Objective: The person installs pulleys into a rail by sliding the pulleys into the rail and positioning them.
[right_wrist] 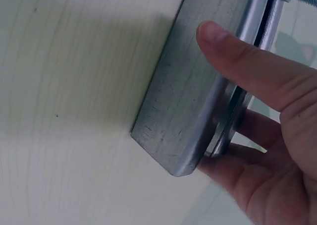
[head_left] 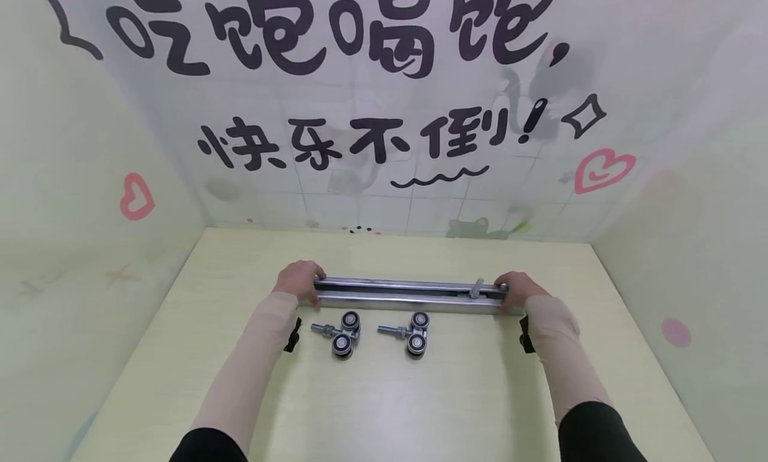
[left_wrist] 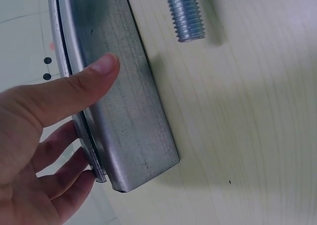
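Observation:
A silver metal track rail point(head_left: 402, 301) with a slot along its top lies crosswise on the table. My left hand point(head_left: 299, 282) grips its left end, thumb point(left_wrist: 101, 69) on the near side wall and fingers round the far side. At the other end my right hand point(head_left: 517, 291) holds it the same way, its thumb point(right_wrist: 218, 36) against the near wall. A threaded bolt point(head_left: 477, 288) sticks up out of the slot near the right end. Two roller hangers lie in front of the rail, the left one point(head_left: 343, 334) close to my left hand and the other point(head_left: 414, 333) nearer the middle.
The pale wood-grain table point(head_left: 384, 409) is bounded by a back wall point(head_left: 360, 209) with printed lettering and by side walls on the left point(head_left: 72, 302) and right point(head_left: 708, 262). Each roller hanger has black wheels and a threaded stud pointing left.

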Motion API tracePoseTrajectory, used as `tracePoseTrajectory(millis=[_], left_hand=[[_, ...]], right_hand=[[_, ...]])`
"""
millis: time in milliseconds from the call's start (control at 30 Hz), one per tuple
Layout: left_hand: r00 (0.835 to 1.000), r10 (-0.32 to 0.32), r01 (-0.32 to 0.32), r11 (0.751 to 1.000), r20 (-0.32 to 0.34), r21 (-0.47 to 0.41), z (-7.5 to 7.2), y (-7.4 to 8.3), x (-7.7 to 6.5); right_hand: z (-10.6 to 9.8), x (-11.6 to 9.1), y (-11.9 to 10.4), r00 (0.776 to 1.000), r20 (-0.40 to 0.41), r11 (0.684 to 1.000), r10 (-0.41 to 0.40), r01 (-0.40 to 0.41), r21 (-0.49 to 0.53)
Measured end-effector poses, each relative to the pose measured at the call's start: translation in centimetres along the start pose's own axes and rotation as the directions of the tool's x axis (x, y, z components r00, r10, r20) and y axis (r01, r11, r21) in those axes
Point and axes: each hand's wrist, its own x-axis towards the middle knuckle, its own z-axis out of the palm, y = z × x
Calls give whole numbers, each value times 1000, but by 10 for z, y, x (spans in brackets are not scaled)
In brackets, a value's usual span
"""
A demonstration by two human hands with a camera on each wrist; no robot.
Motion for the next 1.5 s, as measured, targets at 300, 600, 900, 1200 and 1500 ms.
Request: tracePoseTrajectory(millis=[300, 600, 900, 1200, 1500], left_hand=[[997, 81, -81, 996, 6, 47, 3, -5, 8], [987, 123, -139, 975, 98, 171, -9, 10, 4], [978, 102, -141, 966, 179, 217, -21, 60, 11], [937, 284, -324, 925, 203, 198, -14, 150, 34], [893, 415, -449, 855, 177, 259, -9, 226, 36]], right_hand=[[-2, 1, -3, 1000, 1, 997, 19, -19, -80], [0, 2, -1, 998, 4, 994, 70, -70, -84], [1, 3, -1, 997, 12, 994, 81, -80, -80], [3, 4, 3, 997, 7, 996, 83, -83, -42], [3, 6, 6, 999, -11, 998, 40, -40, -58]])
